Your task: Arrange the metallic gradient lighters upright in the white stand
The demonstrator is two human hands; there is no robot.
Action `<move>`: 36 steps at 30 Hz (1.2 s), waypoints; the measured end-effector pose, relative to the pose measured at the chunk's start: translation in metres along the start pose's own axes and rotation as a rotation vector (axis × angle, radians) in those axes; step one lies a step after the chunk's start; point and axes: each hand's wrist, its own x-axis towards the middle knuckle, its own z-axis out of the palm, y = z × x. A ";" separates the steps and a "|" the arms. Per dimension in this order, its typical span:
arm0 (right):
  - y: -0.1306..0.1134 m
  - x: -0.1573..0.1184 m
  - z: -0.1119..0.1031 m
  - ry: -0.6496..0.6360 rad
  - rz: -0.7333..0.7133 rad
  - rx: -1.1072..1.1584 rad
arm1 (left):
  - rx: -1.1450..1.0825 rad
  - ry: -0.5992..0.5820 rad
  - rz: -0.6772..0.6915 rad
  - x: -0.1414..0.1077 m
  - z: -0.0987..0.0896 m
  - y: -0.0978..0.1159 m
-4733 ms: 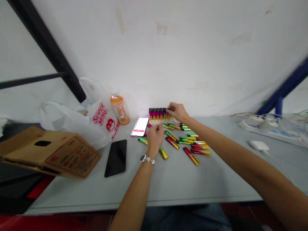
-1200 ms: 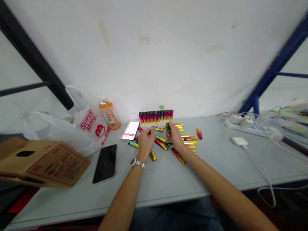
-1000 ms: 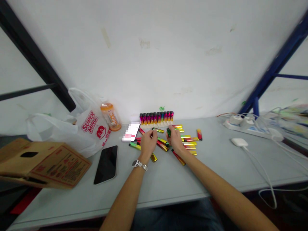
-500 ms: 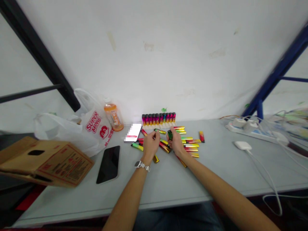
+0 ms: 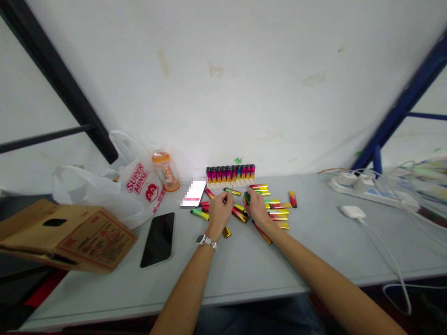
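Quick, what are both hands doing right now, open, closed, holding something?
Left hand: fingers curled; whether it holds anything cannot be told.
Right hand: closed on a green lighter.

Upright lighters (image 5: 228,175): 10. Other lighters (image 5: 278,217): over a dozen, overlapped, exact count unclear. Phones (image 5: 158,239): 2. Left hand (image 5: 220,209), right hand (image 5: 256,208): 1 each. Also 1 each: bottle (image 5: 166,172), bag (image 5: 139,195), box (image 5: 94,235), watch (image 5: 207,241), power strip (image 5: 380,195), charger (image 5: 352,212), table (image 5: 314,242).
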 end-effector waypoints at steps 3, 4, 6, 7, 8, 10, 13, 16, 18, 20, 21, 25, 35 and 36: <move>0.002 0.001 0.001 -0.013 -0.022 -0.025 | -0.002 -0.002 -0.004 0.000 0.000 0.000; 0.002 0.001 0.001 -0.016 -0.024 -0.026 | -0.004 -0.004 -0.006 0.000 0.001 0.000; 0.001 0.000 0.002 -0.017 -0.016 -0.019 | -0.002 -0.010 -0.014 0.000 0.001 -0.001; 0.000 0.000 0.002 -0.018 -0.005 -0.011 | 0.002 -0.013 -0.018 0.000 0.001 -0.001; -0.001 0.000 0.002 -0.021 0.010 0.003 | 0.006 -0.015 -0.019 0.000 0.001 -0.001; -0.003 -0.001 0.001 -0.045 0.047 0.044 | 0.008 -0.015 -0.015 0.000 0.001 -0.001; -0.004 -0.002 -0.002 -0.110 0.068 0.105 | 0.001 -0.005 -0.004 0.000 0.001 -0.001; -0.004 -0.001 -0.004 -0.141 0.059 0.147 | -0.002 -0.009 -0.006 0.000 0.000 -0.001; -0.004 0.000 -0.004 -0.144 0.051 0.164 | 0.001 -0.016 -0.013 0.000 0.000 0.000; -0.004 0.000 -0.003 -0.143 0.046 0.163 | 0.004 -0.021 -0.018 0.000 -0.001 0.000; -0.005 0.000 -0.003 -0.142 0.047 0.157 | 0.003 -0.022 -0.019 0.000 -0.001 0.001; -0.004 0.000 -0.002 -0.138 0.055 0.134 | 0.000 -0.015 -0.012 -0.001 -0.001 0.002; -0.003 0.000 -0.003 -0.097 0.089 0.110 | 0.001 -0.020 -0.009 -0.002 0.001 0.000; -0.004 0.000 -0.002 -0.073 0.087 0.094 | 0.001 -0.022 -0.011 -0.002 0.001 0.000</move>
